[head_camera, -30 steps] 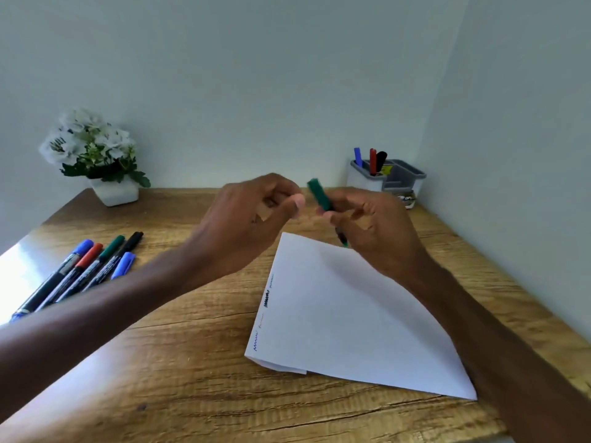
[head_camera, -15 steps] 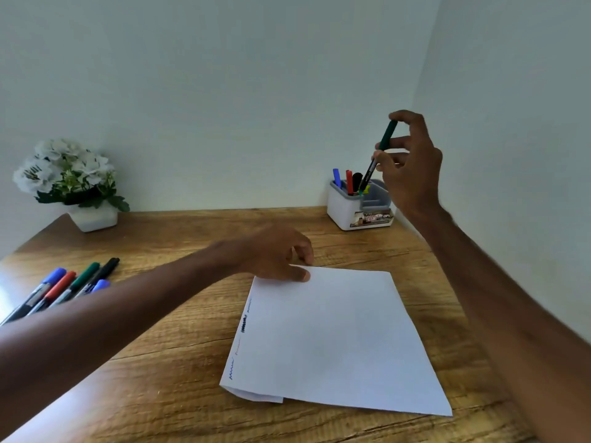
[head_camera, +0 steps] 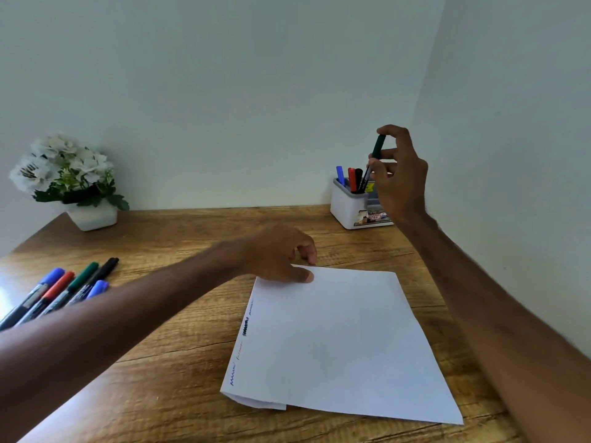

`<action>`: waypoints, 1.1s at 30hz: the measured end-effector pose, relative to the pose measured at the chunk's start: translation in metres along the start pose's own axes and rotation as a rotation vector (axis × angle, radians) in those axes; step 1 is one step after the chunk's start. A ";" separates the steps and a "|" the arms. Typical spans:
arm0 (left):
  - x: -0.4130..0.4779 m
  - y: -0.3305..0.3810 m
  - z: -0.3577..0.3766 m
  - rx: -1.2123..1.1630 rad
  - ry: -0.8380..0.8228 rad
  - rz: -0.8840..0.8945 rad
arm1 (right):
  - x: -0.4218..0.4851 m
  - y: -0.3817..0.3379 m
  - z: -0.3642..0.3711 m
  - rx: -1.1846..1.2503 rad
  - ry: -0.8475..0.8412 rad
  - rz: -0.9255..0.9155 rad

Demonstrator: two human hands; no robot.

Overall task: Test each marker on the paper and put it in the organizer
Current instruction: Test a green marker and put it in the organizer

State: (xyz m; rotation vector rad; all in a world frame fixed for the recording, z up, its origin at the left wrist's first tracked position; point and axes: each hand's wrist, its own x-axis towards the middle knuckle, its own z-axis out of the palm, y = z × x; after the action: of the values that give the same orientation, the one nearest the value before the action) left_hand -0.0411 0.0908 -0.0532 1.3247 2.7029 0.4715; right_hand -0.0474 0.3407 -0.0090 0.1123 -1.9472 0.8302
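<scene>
Right hand (head_camera: pixel 401 177): raised over the organizer, fingertips pinching the green marker near its cap (the palm faces away, so the thumb's grip is mostly hidden).
Green marker (head_camera: pixel 378 147): nearly upright and tilted a little, with its dark lower end down among the pens in the organizer. I cannot tell whether the tip touches bottom.
Organizer (head_camera: pixel 347 206): a white box at the far right of the tabletop, near the wall corner. Its right side is hidden behind the right hand, and the label on its front is too blurred to read.
Stored pens: blue (head_camera: pixel 340 174), red (head_camera: pixel 352 179) and black (head_camera: pixel 358 177) stand in the left compartment.
Left hand (head_camera: pixel 278 255): holds nothing. The thumb lies flat on the paper's far left corner and the fingers are loosely curled above the wood.
Paper (head_camera: pixel 335 340): flat on the tabletop (head_camera: pixel 179 378), with its near left corner folded under.
Scribbles (head_camera: pixel 244 327): a row of them along the left edge (the pale ones are hard to make out).
Loose markers (head_camera: pixel 64 289): five lie side by side at the far left, their lower ends hidden by the left forearm or cut off at the edge of view.
Plant (head_camera: pixel 68 174): white flowers in a white pot, far left.
</scene>
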 end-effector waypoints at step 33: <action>-0.009 0.000 0.004 -0.002 0.073 0.034 | -0.063 -0.070 0.026 -0.123 -0.201 -0.266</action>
State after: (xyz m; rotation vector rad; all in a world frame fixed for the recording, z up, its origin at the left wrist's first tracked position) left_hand -0.0347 0.0849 -0.0574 1.3812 2.7413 0.5351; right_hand -0.0056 0.2555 -0.0324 0.3853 -2.1080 0.5392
